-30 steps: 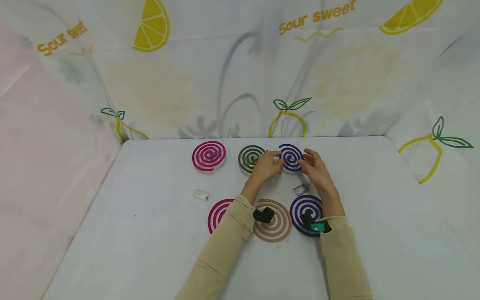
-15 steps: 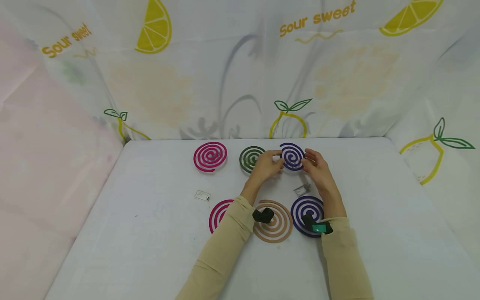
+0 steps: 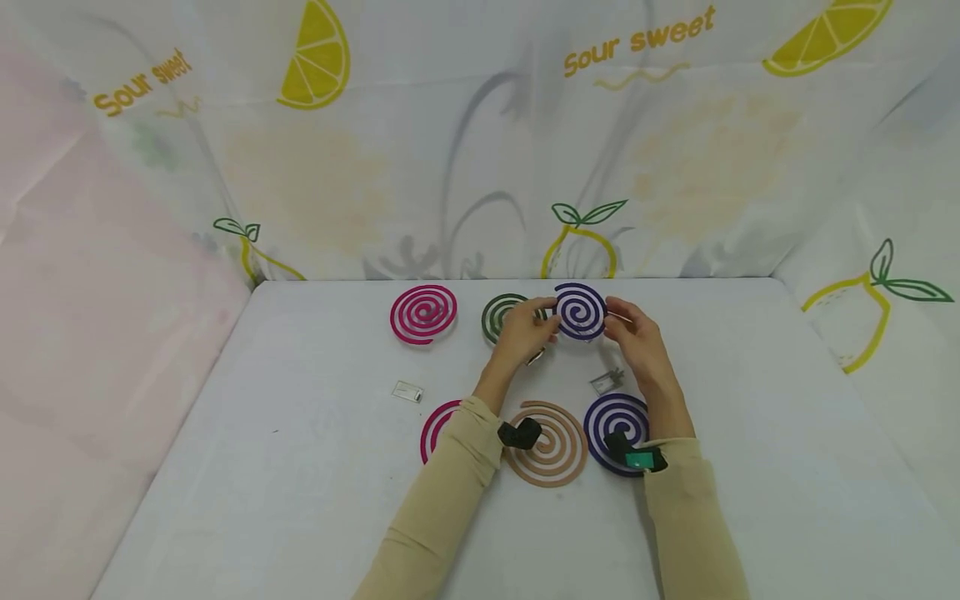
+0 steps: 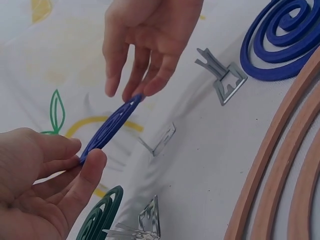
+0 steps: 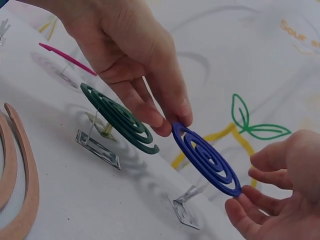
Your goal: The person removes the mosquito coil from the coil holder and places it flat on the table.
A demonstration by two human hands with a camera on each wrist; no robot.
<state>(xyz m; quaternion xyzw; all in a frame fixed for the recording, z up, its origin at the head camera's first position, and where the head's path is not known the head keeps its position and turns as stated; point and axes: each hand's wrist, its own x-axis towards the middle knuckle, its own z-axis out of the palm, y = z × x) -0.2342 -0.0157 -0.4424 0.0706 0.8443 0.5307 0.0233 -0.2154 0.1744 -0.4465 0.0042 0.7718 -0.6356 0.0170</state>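
A dark blue mosquito coil point(image 3: 578, 313) is held between both hands near the table's back edge. My left hand point(image 3: 522, 332) pinches its left edge between thumb and fingers. The fingertips of my right hand point(image 3: 639, 340) hold the opposite edge. In the right wrist view the blue coil is tilted above a small metal stand point(image 5: 185, 212); whether they touch I cannot tell. Just left stands a green mosquito coil point(image 5: 117, 112), raised on its own metal stand point(image 5: 97, 149) and partly hidden by my left hand in the head view.
A pink coil point(image 3: 424, 313) stands at the back left. Nearer lie another pink coil point(image 3: 433, 425), partly under the left sleeve, a tan coil point(image 3: 558, 479) and a second blue coil point(image 3: 600, 408). A flat metal stand point(image 3: 408, 392) and a raised-prong one point(image 3: 606, 382) lie between the rows.
The held blue coil and my left hand have shifted slightly left and back. My right hand has closed in on the coil's right edge. A metal stand edge now shows below my left hand.
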